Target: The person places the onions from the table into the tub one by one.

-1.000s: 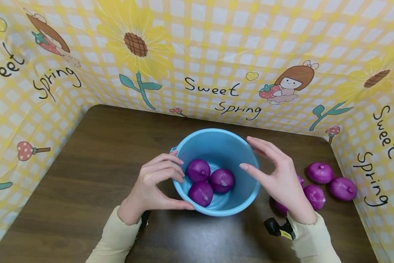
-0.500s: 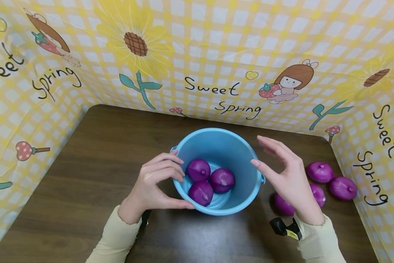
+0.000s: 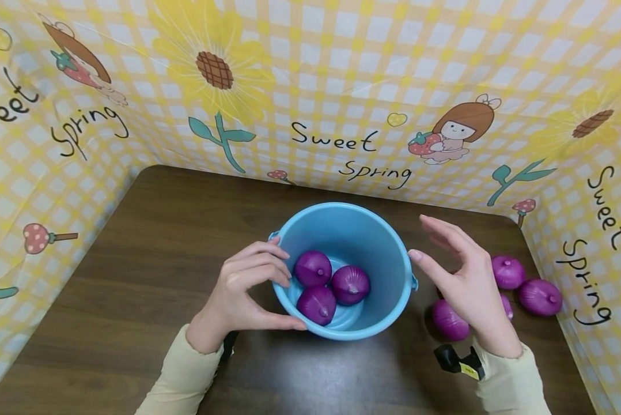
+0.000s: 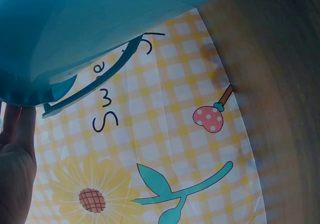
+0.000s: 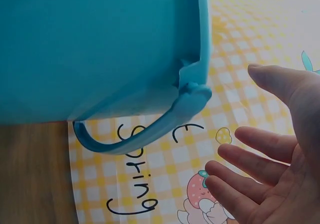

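A light-blue bucket (image 3: 388,230) stands upright on the table with three purple onions (image 3: 350,285) at its bottom. My left hand (image 3: 248,285) grips the left of its rim, fingers over the edge and thumb at the near side. To the right of the bucket, my right hand (image 3: 463,282) is held in the air with fingers spread, apart from the rim and holding nothing. The right wrist view shows the bucket's handle (image 5: 135,139) hanging down behind the bucket, and that hand's relaxed fingers (image 5: 255,159). More onions (image 3: 450,320) lie beneath and beyond the right hand, one partly hidden by it.
The dark wooden table (image 3: 150,259) extends to the left of the bucket. A yellow checked cloth (image 3: 331,75) with printed flowers walls the back and both sides. Another onion (image 3: 540,298) lies near the table's right edge.
My right hand has moved right, away from the bucket's rim, toward the onions outside, uncovering the bucket's right handle joint. My left hand and the bucket have stayed in place.
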Demonstrator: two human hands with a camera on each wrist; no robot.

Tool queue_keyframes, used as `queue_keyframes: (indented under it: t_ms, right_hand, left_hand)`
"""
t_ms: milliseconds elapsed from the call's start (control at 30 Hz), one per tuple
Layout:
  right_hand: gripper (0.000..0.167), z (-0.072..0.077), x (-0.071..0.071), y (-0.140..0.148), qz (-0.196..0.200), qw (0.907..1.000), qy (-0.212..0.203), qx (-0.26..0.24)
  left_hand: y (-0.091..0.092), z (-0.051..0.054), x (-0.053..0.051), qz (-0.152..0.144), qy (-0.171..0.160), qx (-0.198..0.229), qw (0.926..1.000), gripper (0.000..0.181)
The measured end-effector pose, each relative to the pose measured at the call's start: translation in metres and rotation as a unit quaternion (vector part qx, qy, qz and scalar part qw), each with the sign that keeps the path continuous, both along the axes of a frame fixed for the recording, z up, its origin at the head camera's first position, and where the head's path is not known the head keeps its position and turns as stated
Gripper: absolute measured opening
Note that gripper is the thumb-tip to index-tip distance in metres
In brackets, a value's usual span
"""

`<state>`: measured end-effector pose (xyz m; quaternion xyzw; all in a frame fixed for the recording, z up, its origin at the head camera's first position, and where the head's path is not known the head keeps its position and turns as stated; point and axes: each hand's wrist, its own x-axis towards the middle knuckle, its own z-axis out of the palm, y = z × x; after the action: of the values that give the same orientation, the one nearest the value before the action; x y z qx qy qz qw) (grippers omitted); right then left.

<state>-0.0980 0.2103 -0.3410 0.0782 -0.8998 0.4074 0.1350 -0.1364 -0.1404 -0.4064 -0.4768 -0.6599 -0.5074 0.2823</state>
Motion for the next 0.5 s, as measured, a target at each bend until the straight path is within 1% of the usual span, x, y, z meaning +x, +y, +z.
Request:
queue_keyframes:
  t_ms: [233,500]
  right_hand:
    - [0.057,0.001,0.001,0.006,-0.010,0.9999,0.000,0.006]
    - [0.057,0.002,0.003,0.014,-0.026,0.9994,-0.011,0.020]
  left_hand:
    - [0.000,0.000,0.000,-0.002,0.001,0.000,1.0000,0.054]
    - [0.000,-0.001,0.000,-0.001,-0.001,-0.002,1.0000,0.054]
